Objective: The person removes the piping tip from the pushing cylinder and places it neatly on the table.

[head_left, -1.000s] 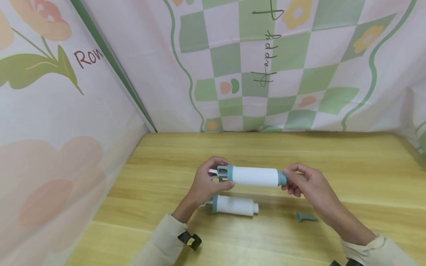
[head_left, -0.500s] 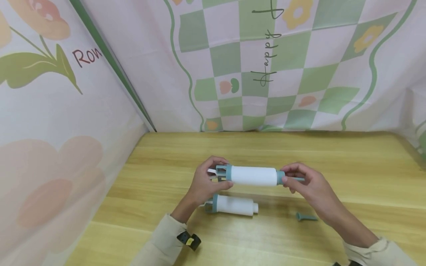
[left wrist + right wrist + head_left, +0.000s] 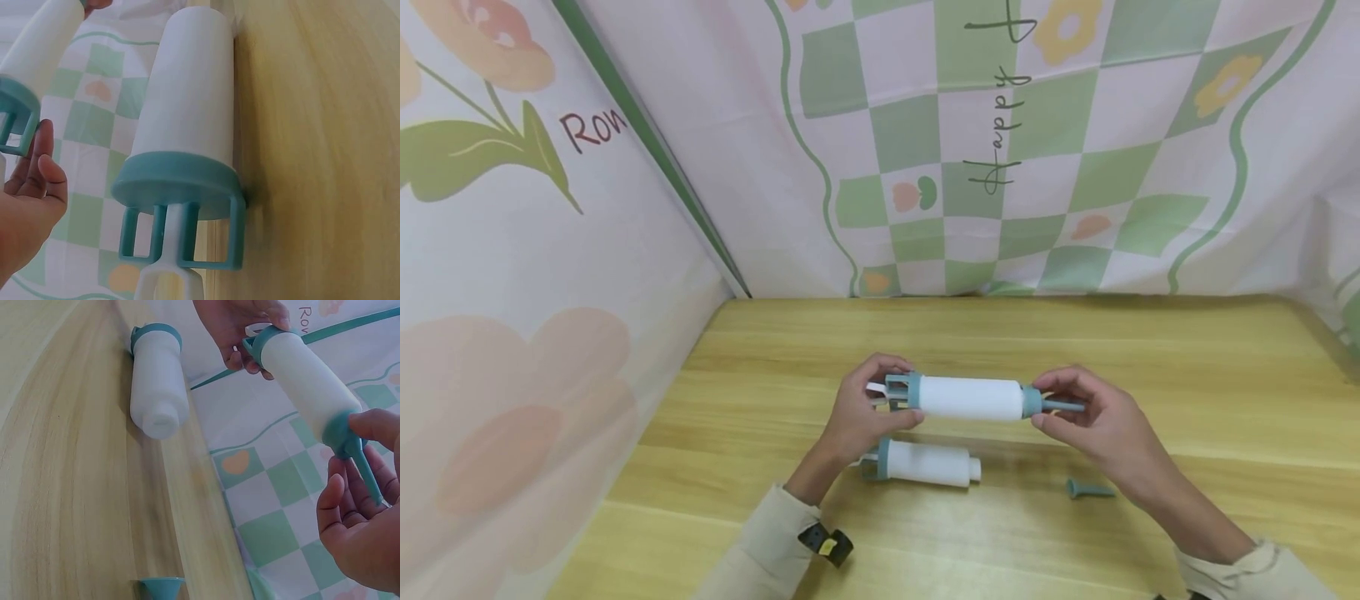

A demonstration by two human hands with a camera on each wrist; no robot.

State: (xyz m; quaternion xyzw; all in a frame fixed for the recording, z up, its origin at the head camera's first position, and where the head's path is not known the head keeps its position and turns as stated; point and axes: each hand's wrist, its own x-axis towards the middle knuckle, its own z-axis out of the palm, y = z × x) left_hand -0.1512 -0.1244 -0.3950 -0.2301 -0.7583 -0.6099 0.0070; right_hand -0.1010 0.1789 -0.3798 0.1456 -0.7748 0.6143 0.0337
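A white syringe-like tube (image 3: 970,398) with a teal collar and a teal nozzle (image 3: 1032,401) is held level above the table. My left hand (image 3: 867,408) grips it by the teal collar (image 3: 904,390), thumb in front and fingers behind; a white plunger handle sticks out beside the palm. At the other end my right hand (image 3: 1093,417) pinches the nozzle's wide base between thumb and finger, as the right wrist view shows. The nozzle's thin spout points toward the right palm. Below lies a second white tube (image 3: 928,463) with its bare neck facing right.
A loose teal nozzle (image 3: 1088,489) lies on the wooden table (image 3: 1000,550), to the right of the second tube and under the right forearm. Printed cloth (image 3: 970,150) hangs behind the table, and more cloth (image 3: 550,275) hangs at the left.
The right hand's fingers have shifted around the nozzle base, so the thin spout now shows where the hand hid it before. The left hand keeps its grip on the collar.
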